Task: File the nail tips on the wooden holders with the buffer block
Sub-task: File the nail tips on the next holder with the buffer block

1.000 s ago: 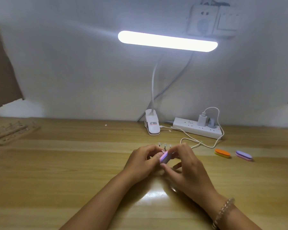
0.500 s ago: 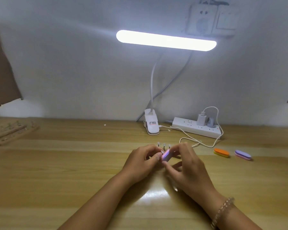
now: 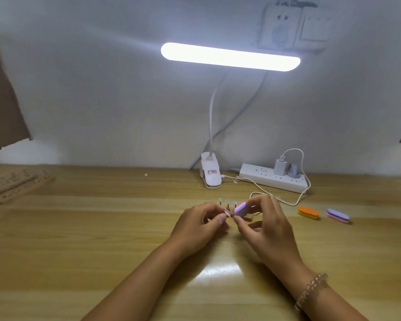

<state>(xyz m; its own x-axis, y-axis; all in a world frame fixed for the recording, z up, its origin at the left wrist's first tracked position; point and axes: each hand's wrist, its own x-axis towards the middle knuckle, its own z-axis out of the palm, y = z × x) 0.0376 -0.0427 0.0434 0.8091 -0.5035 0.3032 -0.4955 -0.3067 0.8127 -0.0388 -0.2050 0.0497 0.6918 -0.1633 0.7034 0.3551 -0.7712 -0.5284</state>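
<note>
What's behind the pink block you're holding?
Three little nail tips stand behind the buffer block's left end. The right hand and block cover most of their wooden holder.

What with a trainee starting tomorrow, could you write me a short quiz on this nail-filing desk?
1. True or false: the right hand pinches the pink oval foam buffer block.
2. How many spare oval blocks lie on the wooden table to the right of that hand? A one, B two, C four.
3. Fill in: the extra wooden holders lie at the table's far ____ side.

Key: 1 true; 2 B, the orange-and-yellow block and the purple-and-pink block; 3 left.
</note>
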